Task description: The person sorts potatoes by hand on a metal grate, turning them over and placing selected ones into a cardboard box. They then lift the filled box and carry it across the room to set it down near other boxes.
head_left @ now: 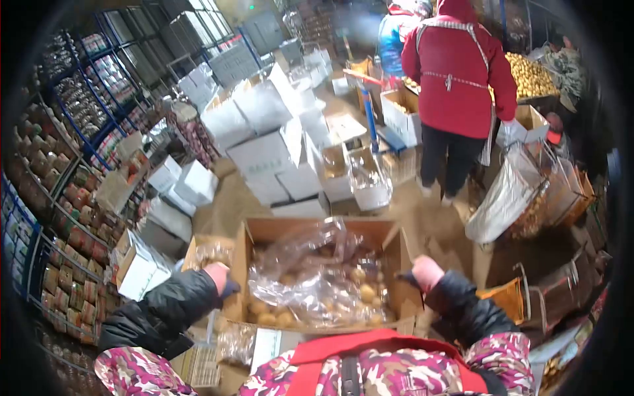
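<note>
An open cardboard box (281, 230) is directly in front of my body. Inside it lie many round yellow-brown potatoes (366, 292), partly covered by a loose clear plastic liner (297, 284). My left hand (219, 277), in a pink and dark glove, is closed at the box's left side. On the opposite side my right hand (426, 274), gloved alike, grips the box's right wall. Both sets of fingers are partly hidden. A smaller open carton (206, 245) with clear plastic in it shows beside my left hand.
White boxes (261, 158) are stacked ahead. Shelves of packed goods (72, 244) line the left. A person in a red coat (452, 79) stands ahead on the right, near a potato heap (531, 76). Large bags (505, 198) and an orange crate (505, 298) are at the right.
</note>
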Demonstrator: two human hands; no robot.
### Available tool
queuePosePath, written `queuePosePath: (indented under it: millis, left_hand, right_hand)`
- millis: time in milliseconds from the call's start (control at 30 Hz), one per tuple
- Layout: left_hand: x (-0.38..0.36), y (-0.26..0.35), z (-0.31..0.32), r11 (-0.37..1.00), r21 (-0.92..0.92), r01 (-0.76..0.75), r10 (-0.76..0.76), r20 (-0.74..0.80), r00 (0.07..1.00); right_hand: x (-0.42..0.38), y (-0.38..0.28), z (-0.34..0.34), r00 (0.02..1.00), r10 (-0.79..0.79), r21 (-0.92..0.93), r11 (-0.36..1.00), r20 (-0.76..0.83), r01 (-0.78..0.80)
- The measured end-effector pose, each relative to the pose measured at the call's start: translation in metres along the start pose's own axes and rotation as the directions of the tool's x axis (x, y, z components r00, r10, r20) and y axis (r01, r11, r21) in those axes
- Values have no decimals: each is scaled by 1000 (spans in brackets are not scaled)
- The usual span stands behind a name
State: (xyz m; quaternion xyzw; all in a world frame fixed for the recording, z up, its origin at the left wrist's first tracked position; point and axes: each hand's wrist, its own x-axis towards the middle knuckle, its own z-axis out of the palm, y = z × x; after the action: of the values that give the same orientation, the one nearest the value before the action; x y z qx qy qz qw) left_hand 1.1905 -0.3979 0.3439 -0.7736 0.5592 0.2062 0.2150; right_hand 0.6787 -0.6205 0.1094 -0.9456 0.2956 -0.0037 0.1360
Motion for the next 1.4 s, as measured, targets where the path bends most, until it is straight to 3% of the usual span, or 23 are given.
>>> queuePosePath:
  millis: [33, 67, 100, 133, 200, 267, 333, 467, 600, 667, 700, 767, 833, 867, 900, 1033, 1067, 1167, 1233, 1267, 1333, 1367, 1400]
  left_hand:
    - [20, 5, -3, 999, -49, 5, 0, 98, 995]
    - [26, 37, -20, 999, -50, 4, 1, 105, 994]
    - [33, 69, -36, 999, -52, 3, 3, 112, 994]
    - [46, 84, -38, 975, -218, 36, -9, 122, 992]
    - [89, 104, -26, 993, -120, -20, 34, 117, 993]
    - [122, 135, -24, 995, -68, -68, 79, 175, 981]
    - [146, 141, 1, 966, -233, -114, 155, 163, 974]
    - [192, 118, 99, 971, -200, -134, 157, 102, 982]
    - [195, 80, 156, 938, -175, -299, 304, 0, 953]
    - [206, 40, 219, 912, -214, -351, 296, -248, 922]
    - [199, 32, 214, 920, -225, -320, 272, -223, 936]
    - [182, 18, 199, 935, -242, -259, 221, -173, 960]
    - [179, 4, 179, 948, -286, -141, 145, -8, 989]
    - [178, -6, 177, 959, -213, -185, 170, -88, 981]
    - [171, -8, 162, 953, -285, -107, 83, -96, 992]
    - [162, -26, 107, 975, -211, 69, -56, 71, 996]
    - [158, -26, 111, 968, -202, 151, -151, 15, 988]
    - [139, -43, 128, 914, -240, 326, -377, -216, 901]
    - [114, -37, 147, 909, -361, 206, -370, -476, 798]
    - [108, -30, 153, 907, -401, 128, -365, -596, 715]
    - [132, -32, 204, 978, -180, 105, -197, -633, 749]
    - [164, -34, 271, 897, 208, 391, -82, -789, 609]
    - [163, -30, 288, 863, 240, 444, -77, -807, 586]
  right_hand:
    - [-11, -13, -31, 962, 238, 303, 915, 133, -268]
    - [-22, -25, -62, 851, 457, 525, 674, 257, -520]
    - [-24, -1, -33, 799, 510, 591, 552, 319, -588]
    - [-31, 12, -21, 799, 535, 476, 647, 275, -596]
    - [-47, 38, 13, 752, 600, 471, 598, 273, -648]
    - [-62, 54, 26, 779, 548, 338, 702, 305, -627]
    - [-64, 51, 7, 671, 666, 318, 591, 327, -741]
    - [-48, 37, -40, 520, 730, 239, 463, 444, -854]
    - [-44, 47, 8, 716, 659, 199, 689, 230, -697]
    - [-39, 49, 6, 938, 306, 2, 951, 160, -311]
    - [-27, 37, -5, 839, 508, 279, 791, 197, -544]
    - [3, 6, -39, 741, 598, 407, 622, 305, -669]
    - [13, 5, -20, 741, 583, 561, 510, 333, -652]
    - [27, -12, -32, 736, 562, 626, 431, 377, -650]
    - [33, -22, -29, 717, 557, 651, 365, 420, -666]
    - [59, -55, -11, 683, 504, 735, 132, 529, -666]
    - [64, -56, 11, 680, 474, 737, 92, 559, -670]
    - [84, -76, 54, 828, 442, 555, 615, 344, -559]
    - [88, -88, 49, 833, 390, 565, 612, 394, -554]
    - [92, -97, 22, 746, 387, 595, 451, 542, -666]
    - [90, -99, 17, 709, 397, 610, 364, 582, -704]
    - [90, -101, 16, 693, 411, 606, 339, 593, -720]
    - [92, -104, 16, 676, 419, 602, 315, 606, -734]
